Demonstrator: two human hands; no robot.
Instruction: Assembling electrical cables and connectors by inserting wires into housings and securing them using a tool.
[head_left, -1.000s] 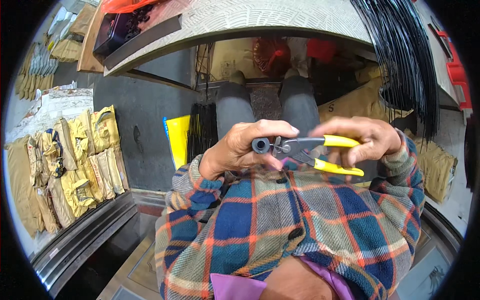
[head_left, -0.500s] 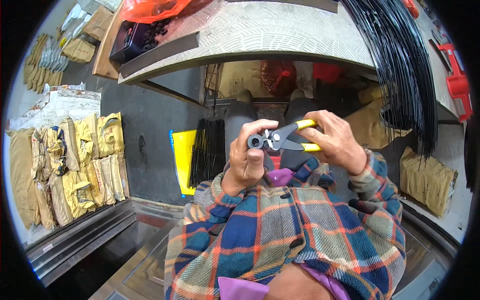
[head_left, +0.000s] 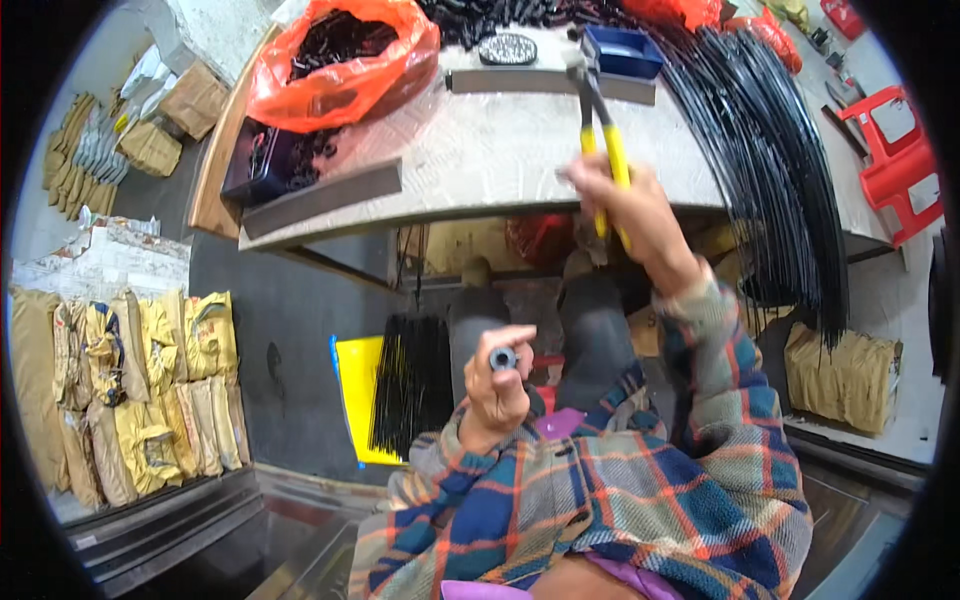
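Above my lap, my left hand (head_left: pixel 490 395) is closed around a small dark cylindrical part (head_left: pixel 503 358), its round hollow end facing up. Further out, over the table's front area, my right hand (head_left: pixel 640 205) grips pliers (head_left: pixel 618 165) by their yellow and black handles. The metal head of the pliers reaches the far side of the table, beside a blue tray (head_left: pixel 630 55) and a metal strip (head_left: pixel 550 83). An oval speckled piece (head_left: pixel 508 49) lies left of the pliers' head.
On the table (head_left: pixel 480 150), an orange plastic bag (head_left: pixel 290 90) of black parts stands left, behind a dark box (head_left: pixel 250 170). Long black strands (head_left: pixel 790 180) hang off the right side. Beside my legs, more black strands (head_left: pixel 410 380) lie on a yellow sheet (head_left: pixel 355 390). Wrapped packages (head_left: pixel 150 370) lie left.
My right hand has carried the pliers away from the dark part, forward over the table. My left hand still holds the part. The view has tilted to show more of the table.
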